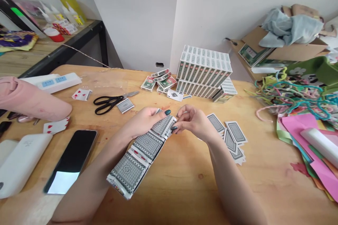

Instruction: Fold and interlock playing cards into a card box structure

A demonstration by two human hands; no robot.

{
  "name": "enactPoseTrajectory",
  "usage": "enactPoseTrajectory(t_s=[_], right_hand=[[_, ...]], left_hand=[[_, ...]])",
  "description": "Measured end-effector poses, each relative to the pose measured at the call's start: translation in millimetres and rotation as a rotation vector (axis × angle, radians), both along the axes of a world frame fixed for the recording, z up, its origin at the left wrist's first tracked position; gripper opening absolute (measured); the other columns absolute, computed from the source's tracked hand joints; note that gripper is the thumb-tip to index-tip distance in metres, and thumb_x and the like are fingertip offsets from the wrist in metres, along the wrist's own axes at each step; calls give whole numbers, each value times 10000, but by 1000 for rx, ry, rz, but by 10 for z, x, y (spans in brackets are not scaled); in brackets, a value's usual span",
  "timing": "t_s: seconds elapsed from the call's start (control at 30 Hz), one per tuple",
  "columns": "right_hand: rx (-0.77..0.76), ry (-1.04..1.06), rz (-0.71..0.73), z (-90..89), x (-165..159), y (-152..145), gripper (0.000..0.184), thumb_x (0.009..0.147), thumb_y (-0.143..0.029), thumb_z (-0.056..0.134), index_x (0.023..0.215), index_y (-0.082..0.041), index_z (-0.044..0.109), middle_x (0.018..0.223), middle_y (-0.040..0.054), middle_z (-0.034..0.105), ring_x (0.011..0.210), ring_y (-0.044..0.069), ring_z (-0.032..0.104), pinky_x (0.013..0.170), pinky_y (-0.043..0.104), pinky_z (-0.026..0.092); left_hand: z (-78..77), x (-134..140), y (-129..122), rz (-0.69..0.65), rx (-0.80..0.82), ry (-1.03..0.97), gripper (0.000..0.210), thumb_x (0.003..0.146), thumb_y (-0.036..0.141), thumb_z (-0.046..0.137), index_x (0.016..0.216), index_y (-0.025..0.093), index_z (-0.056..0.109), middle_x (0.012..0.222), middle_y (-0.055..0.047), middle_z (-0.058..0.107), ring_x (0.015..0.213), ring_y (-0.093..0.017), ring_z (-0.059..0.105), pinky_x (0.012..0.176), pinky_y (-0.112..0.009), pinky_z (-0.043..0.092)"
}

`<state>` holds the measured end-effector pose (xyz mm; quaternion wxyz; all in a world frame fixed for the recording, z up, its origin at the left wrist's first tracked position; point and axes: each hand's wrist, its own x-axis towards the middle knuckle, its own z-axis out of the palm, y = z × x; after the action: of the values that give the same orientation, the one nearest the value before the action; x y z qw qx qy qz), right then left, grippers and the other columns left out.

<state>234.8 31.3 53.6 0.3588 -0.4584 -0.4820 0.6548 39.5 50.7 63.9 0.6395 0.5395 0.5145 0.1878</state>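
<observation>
My left hand (148,119) grips the far end of a long strip of joined playing cards (146,143), its thumb lying on top. The strip shows patterned grey backs and slants down toward me, its near end above the table. At the far end, my right hand (190,121) pinches the strip's edge between thumb and fingers; what exactly lies in the pinch is too small to make out. Several loose playing cards (236,132) lie face down beside my right wrist. Black-handled scissors (108,104) and a small cut card piece (125,105) rest left of my left hand.
Stacked card boxes (203,68) stand at the back, with several loose packs (166,82) beside them. A phone (71,161), a white power bank (23,165), a pink roll (34,98) and a power strip (58,82) occupy the left. Yarn (287,95) and coloured paper (303,140) lie right.
</observation>
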Motion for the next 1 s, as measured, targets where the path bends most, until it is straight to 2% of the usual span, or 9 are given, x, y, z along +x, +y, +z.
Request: enactPoseTrajectory(t_s=[0.07,0.13,0.2,0.27,0.43,0.6,0.73,0.87,1.0], right_hand=[[157,-36,-6,-58,28,37,440,567,-332,850,862,-195,554,633,-19,640,595,138,627,586,277,527],[322,-86,-15,-115,41,72,397,571,-319,851,880,-209,628,777,9,624,661,124,578,612,273,508],[408,-81,-9,-161,34,94,309,604,-323,833,862,-228,691,958,43,597,704,121,539,629,284,499],[386,3,11,-201,13,99,249,626,-320,819,837,-239,714,1070,54,578,734,127,535,651,299,502],[231,187,34,-316,-55,90,275,627,-269,815,884,-251,719,1064,40,634,802,156,576,704,323,504],[242,242,12,-394,-120,80,283,649,-249,794,924,-255,729,1130,51,667,1067,229,583,920,398,461],[227,322,21,-366,-147,58,264,655,-223,791,910,-259,730,1141,38,686,1094,232,601,1016,443,407],[127,327,111,-344,-127,44,398,686,-279,768,1077,-286,695,1288,40,615,1197,252,550,1025,449,410],[105,344,198,-358,-109,47,456,751,-292,698,1202,-306,635,1368,23,550,1260,252,497,1052,429,380]], left_hand=[[-6,-10,7,-5,-15,-14,387,775,543,591,715,164,542,593,42,513,503,-91,452,484,-213,329],[-1,-18,9,-17,-19,-14,391,769,544,604,718,161,547,605,40,520,511,-87,458,485,-208,330],[14,-21,9,-37,-26,-13,370,750,516,641,722,157,555,625,35,538,518,-84,471,481,-202,333],[32,-19,10,-54,-42,-24,334,734,472,672,731,155,565,641,30,556,522,-84,485,476,-197,337],[31,-34,22,-60,-24,-27,315,729,452,681,737,153,584,640,29,564,524,-84,489,474,-194,343],[7,-61,29,-69,7,33,344,737,486,664,751,148,605,643,14,574,527,-96,495,457,-199,327],[11,-60,27,-88,19,35,352,764,487,635,847,146,649,724,-15,632,579,-112,543,494,-211,367],[8,-71,19,-79,-21,-6,363,775,470,627,947,152,660,753,-26,650,589,-120,560,517,-223,391],[15,-75,5,-70,-59,-46,369,779,482,622,931,147,650,724,-16,623,571,-110,533,508,-220,376]])
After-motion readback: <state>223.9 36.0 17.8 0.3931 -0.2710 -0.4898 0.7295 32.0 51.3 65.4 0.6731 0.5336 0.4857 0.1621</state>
